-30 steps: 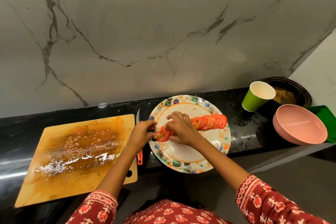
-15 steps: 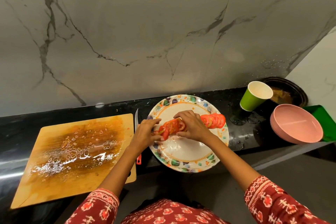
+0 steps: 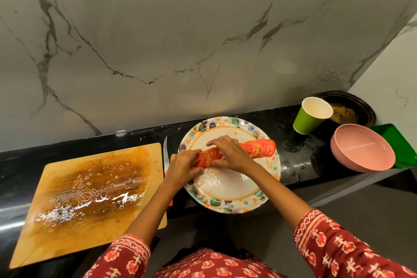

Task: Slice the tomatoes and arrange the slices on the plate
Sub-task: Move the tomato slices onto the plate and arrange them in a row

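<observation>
Head view, tomato slices (image 3: 208, 156) pinched between left hand (image 3: 181, 167), right hand (image 3: 230, 153)

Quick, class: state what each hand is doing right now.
Left hand: grips the tomato slices on the plate.
Right hand: grips the same tomato slices.

sleeves: dark red printed fabric sleeves (image 3: 334, 246), ending below the elbow, forearms bare
pattern: rows of small coral-and-white floral motifs
cuffs: band of finer white-and-red geometric print along each edge
front: same red printed garment front (image 3: 214, 264) at the bottom of the view
hands: bare
</observation>
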Demonstrator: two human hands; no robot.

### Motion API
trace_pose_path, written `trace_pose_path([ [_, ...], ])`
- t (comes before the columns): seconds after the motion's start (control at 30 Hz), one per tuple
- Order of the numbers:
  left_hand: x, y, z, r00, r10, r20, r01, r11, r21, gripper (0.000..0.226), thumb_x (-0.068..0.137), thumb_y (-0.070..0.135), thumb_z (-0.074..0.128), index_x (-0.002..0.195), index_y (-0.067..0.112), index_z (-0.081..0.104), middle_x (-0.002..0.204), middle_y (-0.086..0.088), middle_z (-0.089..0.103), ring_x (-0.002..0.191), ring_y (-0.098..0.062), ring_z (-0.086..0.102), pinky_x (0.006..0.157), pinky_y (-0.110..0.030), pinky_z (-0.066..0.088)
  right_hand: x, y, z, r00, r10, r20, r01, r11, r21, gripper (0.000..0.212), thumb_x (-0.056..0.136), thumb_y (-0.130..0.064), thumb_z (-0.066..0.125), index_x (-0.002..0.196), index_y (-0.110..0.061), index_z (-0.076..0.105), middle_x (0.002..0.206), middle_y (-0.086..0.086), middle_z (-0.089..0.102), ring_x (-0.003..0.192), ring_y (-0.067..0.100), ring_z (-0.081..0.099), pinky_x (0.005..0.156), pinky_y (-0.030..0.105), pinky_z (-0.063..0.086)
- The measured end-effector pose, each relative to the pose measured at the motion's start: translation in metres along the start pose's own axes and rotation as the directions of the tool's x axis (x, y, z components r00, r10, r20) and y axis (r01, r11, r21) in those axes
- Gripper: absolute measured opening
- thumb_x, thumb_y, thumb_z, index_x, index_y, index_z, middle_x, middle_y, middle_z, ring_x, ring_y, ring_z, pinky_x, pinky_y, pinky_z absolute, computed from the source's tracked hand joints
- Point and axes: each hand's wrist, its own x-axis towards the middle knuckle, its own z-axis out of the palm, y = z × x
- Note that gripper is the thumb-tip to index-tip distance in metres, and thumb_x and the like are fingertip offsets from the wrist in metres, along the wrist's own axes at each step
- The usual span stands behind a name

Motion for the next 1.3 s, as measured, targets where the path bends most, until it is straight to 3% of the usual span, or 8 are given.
trace_pose_path([
  [0.23,0.0,0.003,0.001,1.0,-0.013,-0.009,0.013,1.0,-0.026,0.066,0.078,0.031,0.072,0.137,0.019,0.044,0.133,-0.005,0.052,0.127,-0.021,0.04,0.103,-0.036,0.026,-0.006,0.005,-0.001,0.996,-0.045,-0.08,0.042,0.999,-0.032,0.035,0.087,-0.022,0.064,0.12,-0.016,0.058,0.118,0.004,0.059,0.112,0.018,0.045,0.09,0.027,0.028],
  [0.43,0.002,0.001,0.002,1.0,-0.012,-0.009,0.011,0.999,-0.049,0.067,0.076,0.031,0.074,0.135,0.018,0.046,0.131,-0.005,0.054,0.125,-0.022,0.043,0.102,-0.037,0.028,-0.005,0.001,0.001,0.994,-0.057,-0.096,0.056,0.998,-0.016,0.028,0.088,-0.018,0.06,0.116,-0.016,0.061,0.105,0.004,0.064,0.1,0.017,0.047,0.083,0.029,0.028],
  [0.57,0.002,0.002,0.002,1.0,-0.015,-0.013,0.014,0.999,-0.049,0.067,0.076,0.029,0.074,0.135,0.018,0.046,0.132,-0.006,0.054,0.125,-0.022,0.042,0.101,-0.036,0.028,-0.006,0.005,-0.013,0.996,-0.002,-0.089,0.012,0.993,0.117,0.021,0.086,-0.017,0.064,0.107,-0.015,0.066,0.094,0.001,0.066,0.089,0.011,0.046,0.079,0.028,0.033],
  [0.73,0.0,-0.007,-0.002,0.999,-0.033,-0.042,0.026,0.989,-0.147,0.067,0.072,0.023,0.077,0.133,0.016,0.049,0.125,-0.01,0.057,0.119,-0.024,0.048,0.1,-0.043,0.04,0.005,-0.004,-0.034,0.999,0.018,-0.041,-0.004,0.946,0.326,0.01,0.084,-0.012,0.068,0.093,-0.01,0.07,0.092,0.005,0.068,0.078,0.006,0.054,0.067,0.01,0.041],
  [0.87,-0.006,-0.023,-0.009,0.987,-0.08,-0.137,0.062,0.989,-0.132,0.05,0.081,0.015,0.069,0.128,0.015,0.053,0.121,-0.006,0.06,0.114,-0.022,0.051,0.097,-0.041,0.039,0.018,-0.021,-0.028,1.0,0.014,-0.008,-0.01,0.929,0.37,0.013,0.082,-0.011,0.07,0.095,-0.01,0.067,0.095,0.007,0.068,0.076,0.002,0.056,0.069,0.014,0.048],
  [1.0,-0.009,-0.03,-0.015,0.974,-0.109,-0.201,0.082,0.987,-0.137,0.041,0.084,0.003,0.06,0.123,0.016,0.059,0.115,-0.006,0.064,0.109,-0.023,0.052,0.092,-0.047,0.043,0.029,-0.041,-0.002,1.0,0.013,0.016,-0.017,0.96,0.28,0.011,0.083,-0.014,0.069,0.093,-0.01,0.068,0.094,0.007,0.069,0.083,0.013,0.063,0.076,0.032,0.056],
  [1.3,-0.007,-0.022,-0.012,0.975,-0.072,-0.209,0.05,0.993,-0.111,0.025,0.085,0.004,0.06,0.106,0.014,0.07,0.098,-0.008,0.07,0.096,-0.025,0.059,0.086,-0.048,0.045,0.037,-0.047,0.011,0.99,0.137,0.02,-0.138,0.962,0.237,0.015,0.08,-0.028,0.072,0.086,-0.014,0.073,0.09,0.003,0.071,0.087,0.012,0.056,0.092,0.045,0.043],
])
